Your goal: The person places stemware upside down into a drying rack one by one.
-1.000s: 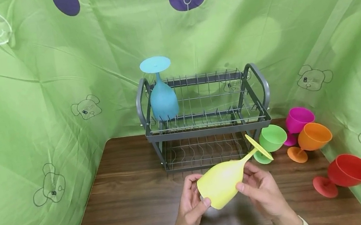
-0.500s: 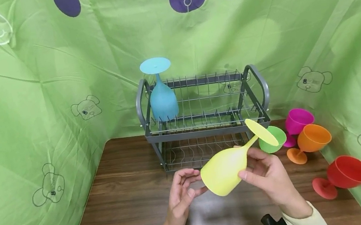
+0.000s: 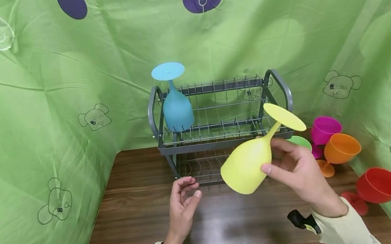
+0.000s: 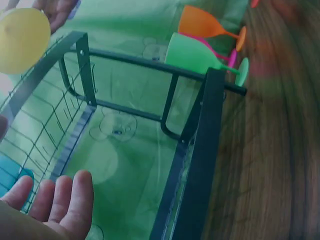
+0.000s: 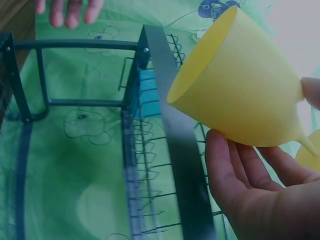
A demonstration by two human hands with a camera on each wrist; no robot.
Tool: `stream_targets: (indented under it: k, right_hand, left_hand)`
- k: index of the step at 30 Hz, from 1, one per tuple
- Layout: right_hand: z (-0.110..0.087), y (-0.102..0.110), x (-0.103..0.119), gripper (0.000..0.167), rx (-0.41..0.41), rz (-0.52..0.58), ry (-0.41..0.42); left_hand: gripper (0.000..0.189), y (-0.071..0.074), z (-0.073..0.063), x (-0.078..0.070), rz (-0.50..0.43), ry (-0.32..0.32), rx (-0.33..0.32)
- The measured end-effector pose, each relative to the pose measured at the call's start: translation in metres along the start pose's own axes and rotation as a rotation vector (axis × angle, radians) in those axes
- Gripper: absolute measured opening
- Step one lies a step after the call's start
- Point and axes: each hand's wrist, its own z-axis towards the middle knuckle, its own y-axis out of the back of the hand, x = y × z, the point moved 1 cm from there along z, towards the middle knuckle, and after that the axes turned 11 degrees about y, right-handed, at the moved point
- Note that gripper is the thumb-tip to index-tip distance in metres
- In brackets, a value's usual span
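Note:
A yellow goblet [image 3: 248, 165] tilts in the air in front of the dish rack, its rim down to the left and its foot up to the right. My right hand [image 3: 301, 171] grips it near the bottom of the bowl; in the right wrist view the fingers [image 5: 222, 165] lie along one side, the thumb on the other. My left hand [image 3: 183, 211] holds nothing and is apart from the goblet, its fingers loosely bent over the table. On the upper tier of the grey dish rack [image 3: 226, 143], at its left end, a blue goblet [image 3: 177, 110] stands upside down.
Right of the rack are a green goblet [image 3: 301, 141], partly hidden by my right hand, a magenta goblet [image 3: 326, 129] and an orange goblet [image 3: 342, 148]. A red goblet [image 3: 380, 184] lies nearer on the wooden table [image 3: 128, 231]. Green cloth [image 3: 67, 115] hangs around the table.
The yellow goblet has risen toward the rack and slightly right in my right hand. My left hand has come off its rim and drawn away to the left.

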Motion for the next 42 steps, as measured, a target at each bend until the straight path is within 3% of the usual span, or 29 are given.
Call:
stream_targets:
  k: [8,17,22,30,37,42]
  right_hand:
    - [0.034,0.002,0.019,0.048,-0.036,-0.155,-0.038]
    - [0.078,-0.002,0.037,0.047,0.011,-0.261,-0.064]
    - [0.097,0.000,0.048,0.044,0.034,-0.272,-0.080]
    - [0.138,-0.004,0.051,0.046,0.039,-0.410,-0.106]
    - [0.171,-0.004,0.023,0.054,0.059,-0.526,-0.180]
    - [0.181,-0.004,-0.005,0.058,0.082,-0.570,-0.215]
  left_hand:
    - [0.037,0.016,0.021,0.013,0.075,0.031,-0.238]
    - [0.038,0.038,0.043,0.033,0.101,0.056,-0.388]
    - [0.041,0.046,0.055,0.043,0.107,0.052,-0.418]
    - [0.043,0.050,0.070,0.049,0.115,0.063,-0.418]
    - [0.033,0.053,0.080,0.057,0.200,0.063,-0.457]
    - [0.026,0.053,0.083,0.060,0.273,0.069,-0.513]
